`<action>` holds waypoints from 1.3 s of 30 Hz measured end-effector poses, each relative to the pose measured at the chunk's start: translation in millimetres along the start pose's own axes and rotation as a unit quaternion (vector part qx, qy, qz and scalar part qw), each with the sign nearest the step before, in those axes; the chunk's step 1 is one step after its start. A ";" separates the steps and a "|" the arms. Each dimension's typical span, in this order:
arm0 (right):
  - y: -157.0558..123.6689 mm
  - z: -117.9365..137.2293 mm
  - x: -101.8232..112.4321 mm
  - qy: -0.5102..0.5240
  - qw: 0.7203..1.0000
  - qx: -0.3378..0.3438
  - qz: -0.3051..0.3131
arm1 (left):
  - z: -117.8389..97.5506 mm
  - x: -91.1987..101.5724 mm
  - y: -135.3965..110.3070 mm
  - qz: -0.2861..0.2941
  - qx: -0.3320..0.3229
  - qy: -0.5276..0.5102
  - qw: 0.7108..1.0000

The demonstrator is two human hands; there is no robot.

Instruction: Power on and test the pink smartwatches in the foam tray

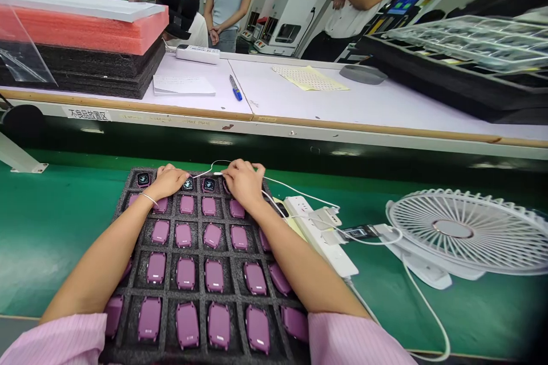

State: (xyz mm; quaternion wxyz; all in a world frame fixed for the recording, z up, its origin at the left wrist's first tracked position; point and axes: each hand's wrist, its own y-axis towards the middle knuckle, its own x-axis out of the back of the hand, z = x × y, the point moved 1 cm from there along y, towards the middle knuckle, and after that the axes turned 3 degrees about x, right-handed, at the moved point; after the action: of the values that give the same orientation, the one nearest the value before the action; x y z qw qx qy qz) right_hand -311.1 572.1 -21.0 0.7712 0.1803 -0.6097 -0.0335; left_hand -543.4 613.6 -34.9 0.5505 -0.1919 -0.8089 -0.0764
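Observation:
A black foam tray (168,274) lies before me, its compartments holding several purple smartwatch bodies (185,272), most with their backs up. In the far row, a watch with a lit screen (209,184) sits between my hands. My left hand (170,179) is over that row with fingers curled, and a thin white cable (204,173) meets its fingertips. With fingers pinched, my right hand (244,182) holds a small white cable connector (218,173) just above the row. Whatever lies under both palms is hidden.
Right of the tray are a white power strip (321,236) with plugged-in cables and a white fan (452,229). A raised white shelf (257,88) behind carries foam stacks (85,63), a notepad (184,85), a blue pen (235,88) and clear trays (479,40). Several people are beyond it.

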 end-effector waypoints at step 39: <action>-105.7 -101.6 -0.7 -0.013 0.998 0.049 0.041 | 63.4 76.1 -108.6 -0.033 0.022 -0.099 0.994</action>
State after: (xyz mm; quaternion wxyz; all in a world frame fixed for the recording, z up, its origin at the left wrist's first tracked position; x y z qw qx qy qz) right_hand -196.7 497.7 -74.8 0.7541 0.1920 -0.6275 0.0258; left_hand -665.2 552.7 20.4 0.4693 -0.1592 -0.8667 -0.0574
